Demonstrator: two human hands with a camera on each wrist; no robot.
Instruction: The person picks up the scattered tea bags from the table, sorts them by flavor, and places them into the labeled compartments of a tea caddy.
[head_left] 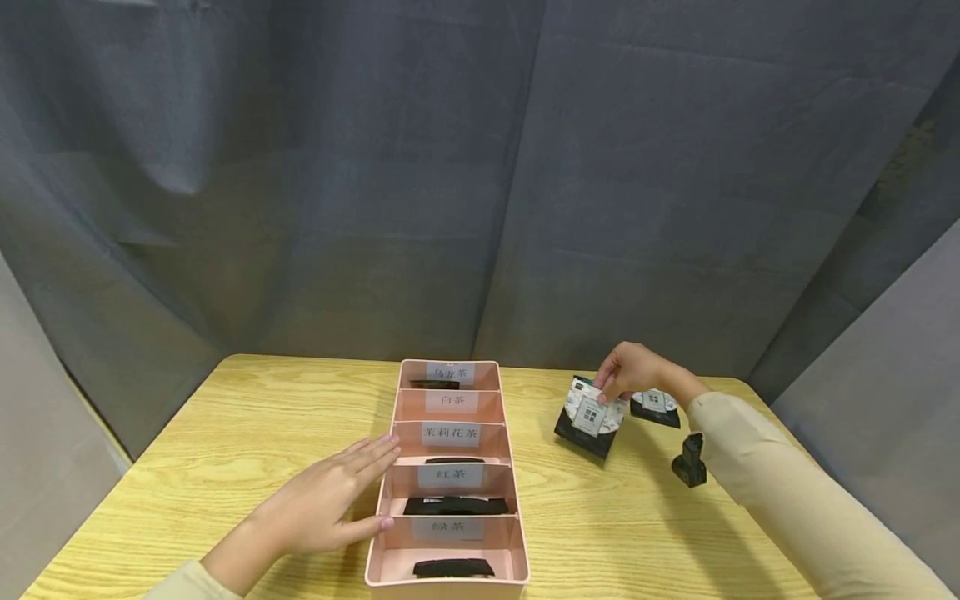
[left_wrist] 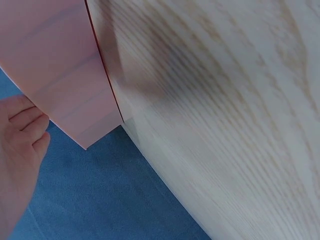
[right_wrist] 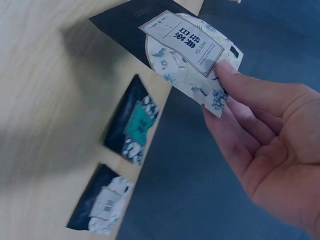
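White tea packet: the printed packet (head_left: 588,421) is raised over the far right part of the worktop (head_left: 300,400), right of the box and near the far edge.
Right hand: the right hand (head_left: 633,367) pinches the packet by one end, thumb on the printed face; a narrow grip, holding only that packet as far as can be seen.
Left hand: the left hand (head_left: 330,492) lies along the box's left edge, fingers extended and touching its rim, grasping nothing.
Pink box: the divided box (head_left: 447,591) has dark packets showing in four compartments; none shows in the white tea compartment (head_left: 491,406), second from the far end.
Beside the far edge: a green-labelled packet (right_wrist: 136,122) and a white-labelled packet (right_wrist: 106,204) lie on the worktop.
Step in hand: apparently sorting by label, at the pick-up.
Next move: probably calls for carrying the packet leftward, matching its label, and releasing it inside.
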